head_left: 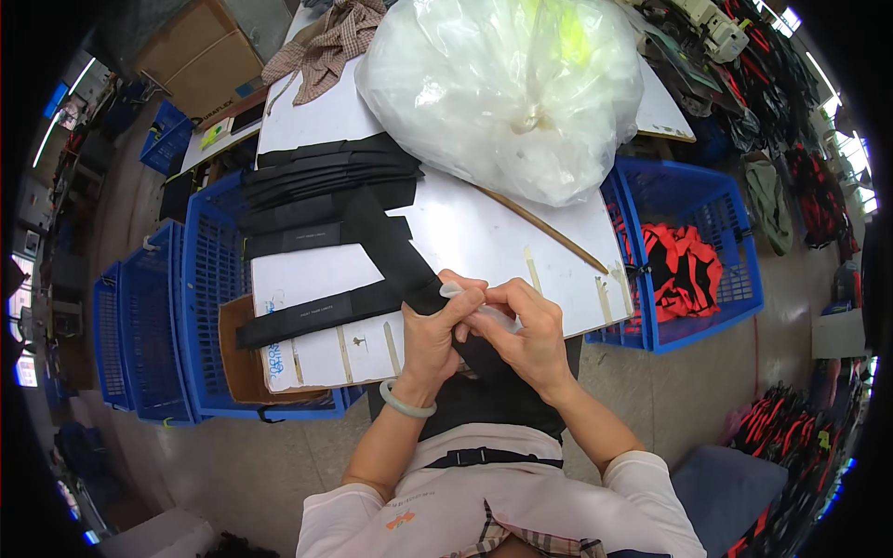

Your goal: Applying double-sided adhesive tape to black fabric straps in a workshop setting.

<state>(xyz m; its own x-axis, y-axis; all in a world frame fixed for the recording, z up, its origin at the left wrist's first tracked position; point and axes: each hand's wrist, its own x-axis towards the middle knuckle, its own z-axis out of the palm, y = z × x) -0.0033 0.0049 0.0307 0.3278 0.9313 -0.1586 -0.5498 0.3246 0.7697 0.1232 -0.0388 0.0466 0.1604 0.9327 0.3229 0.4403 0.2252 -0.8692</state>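
Both hands meet just over the near edge of the white table. My left hand (433, 333), with a pale bangle (407, 402) at its wrist, is closed around a black fabric strap (395, 249) that runs away from me across the table. Thumb and fingers of my right hand (523, 325) pinch a small piece of translucent white plastic (495, 316) against the strap; part of it is hidden by the fingers. Left of my hands lies another black strap (316, 312) with a small printed label. Farther back, several black straps (326, 172) are stacked in layers.
A large clear bag (502, 93) of white material fills the table's far side, with a wooden stick (544, 228) beside it. Blue crates (209, 279) stand left of the table. At right, a blue crate (735, 312) holds red-and-black pieces (684, 270). A checked cloth (326, 42) lies at the back.
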